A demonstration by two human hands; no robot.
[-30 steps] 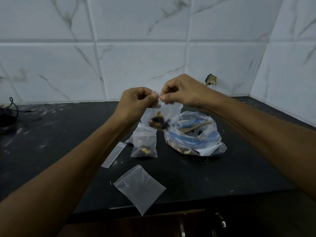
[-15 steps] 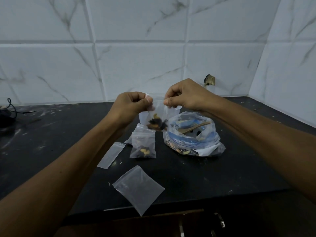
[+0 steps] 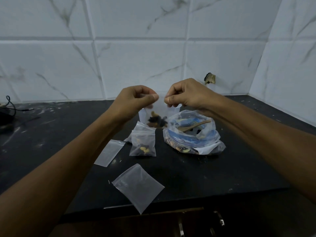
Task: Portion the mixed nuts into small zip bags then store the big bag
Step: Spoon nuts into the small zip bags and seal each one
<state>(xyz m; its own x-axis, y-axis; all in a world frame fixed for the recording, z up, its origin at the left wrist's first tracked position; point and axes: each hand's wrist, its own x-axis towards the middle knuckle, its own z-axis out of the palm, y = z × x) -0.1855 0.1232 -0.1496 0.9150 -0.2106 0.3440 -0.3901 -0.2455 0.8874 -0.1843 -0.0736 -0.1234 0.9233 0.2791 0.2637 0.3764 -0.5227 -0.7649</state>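
Two hands: both are raised above a black counter (image 3: 51, 137), pinching the top edge of one small bag between them.
Left hand (image 3: 133, 101): thumb and curled fingers grasp the left end of the bag's top strip.
Right hand (image 3: 184, 96): thumb and fingers grasp the right end of the same strip, close to the left hand.
Held bag (image 3: 158, 117): a small clear zip bag hanging from the two pinches, with a dark and tan clump of nuts in its bottom.
Seal: I cannot tell from this view whether the zip is pressed closed along its whole length.
Big bag (image 3: 193, 134): a large clear bag of mixed nuts sits open on the counter, to the right and just beyond the held bag, with a wooden spoon (image 3: 195, 125) resting inside.
Filled bag (image 3: 142, 142): one small bag with a few nuts lies on the counter below the hands.
Spare bags: one flat empty bag (image 3: 109, 152) lies to the left of the filled one, and another empty bag (image 3: 137, 185) lies nearer the counter's front edge.
Step in hand: most likely sealing this portion.
Doing it well: keep the bag upright so the nuts stay low and clear of the zip, then run the pinch from one end to the other, feeling for gaps.
Remaining: the empty bags are unfilled and the big bag is not yet stored.
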